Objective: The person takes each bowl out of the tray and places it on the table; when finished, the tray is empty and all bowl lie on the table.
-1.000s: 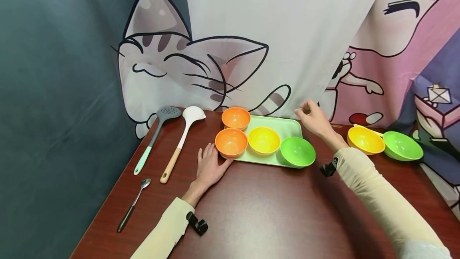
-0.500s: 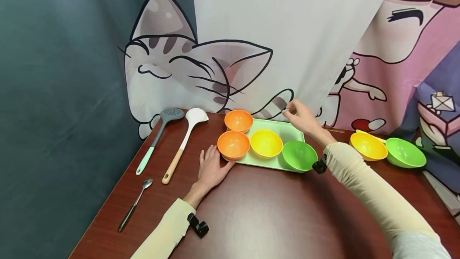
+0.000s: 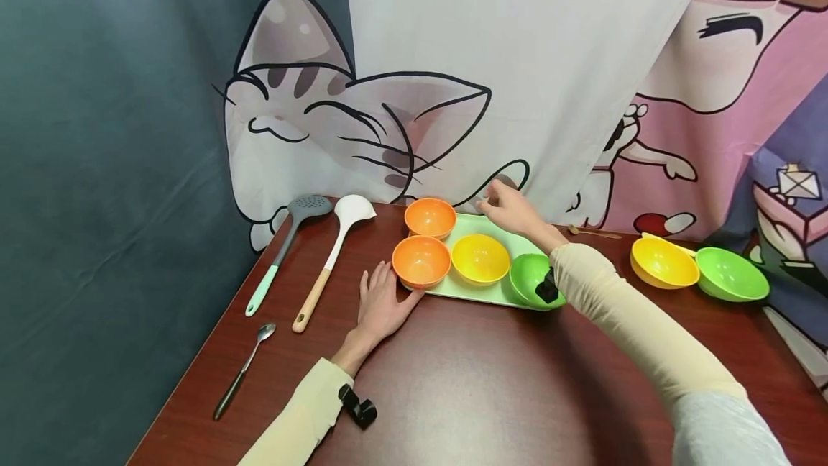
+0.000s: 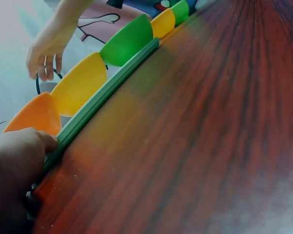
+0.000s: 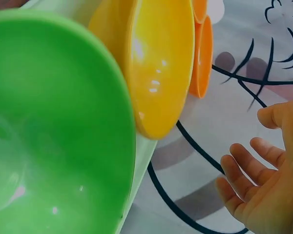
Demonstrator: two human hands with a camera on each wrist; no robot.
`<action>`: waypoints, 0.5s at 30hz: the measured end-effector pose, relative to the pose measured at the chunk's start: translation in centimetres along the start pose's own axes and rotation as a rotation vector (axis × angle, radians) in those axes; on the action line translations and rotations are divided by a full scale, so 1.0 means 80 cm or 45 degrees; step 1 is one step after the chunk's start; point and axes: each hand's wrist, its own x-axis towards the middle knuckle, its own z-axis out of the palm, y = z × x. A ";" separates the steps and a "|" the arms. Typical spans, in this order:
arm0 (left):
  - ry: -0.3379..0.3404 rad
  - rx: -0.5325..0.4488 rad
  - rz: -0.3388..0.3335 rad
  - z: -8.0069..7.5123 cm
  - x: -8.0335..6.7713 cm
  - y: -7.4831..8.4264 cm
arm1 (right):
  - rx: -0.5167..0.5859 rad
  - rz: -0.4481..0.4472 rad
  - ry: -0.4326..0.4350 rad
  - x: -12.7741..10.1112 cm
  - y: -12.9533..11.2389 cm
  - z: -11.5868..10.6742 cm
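Note:
My left hand (image 3: 382,305) lies at the front left corner of a light green tray (image 3: 475,295). Its thumb touches the tray's edge, and the fingers point away beside the orange bowl (image 3: 422,262). Above the tray's back part hovers my right hand (image 3: 512,211), fingers loosely bent around nothing; the right wrist view also shows the hand (image 5: 263,170) holding nothing. On the tray sit a second orange bowl (image 3: 430,218), a yellow bowl (image 3: 481,259) and a green bowl (image 3: 527,280), partly hidden by my right wrist.
At left lie a grey slotted turner (image 3: 309,205), a white ladle (image 3: 353,208) and a small metal spoon (image 3: 264,333). Farther right stand another yellow bowl (image 3: 663,265) and another green bowl (image 3: 732,275). A thin wooden stick-like item (image 3: 595,233) lies behind. A printed curtain (image 3: 414,34) hangs at the back.
My right hand has moved left, from beyond the tray's right end to over its back part. The view shifted slightly early on. My left hand keeps its place at the tray corner.

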 end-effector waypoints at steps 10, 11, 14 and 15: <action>0.003 -0.017 0.003 -0.002 -0.002 0.000 | 0.028 0.131 -0.109 0.032 -0.014 0.031; 0.000 -0.019 0.001 -0.002 -0.002 0.001 | 0.028 0.147 -0.116 0.034 -0.015 0.034; 0.001 -0.016 -0.001 -0.002 -0.003 0.003 | 0.022 0.181 -0.146 0.042 -0.018 0.043; 0.002 -0.012 -0.001 -0.002 -0.003 0.003 | 0.019 0.197 -0.159 0.044 -0.019 0.045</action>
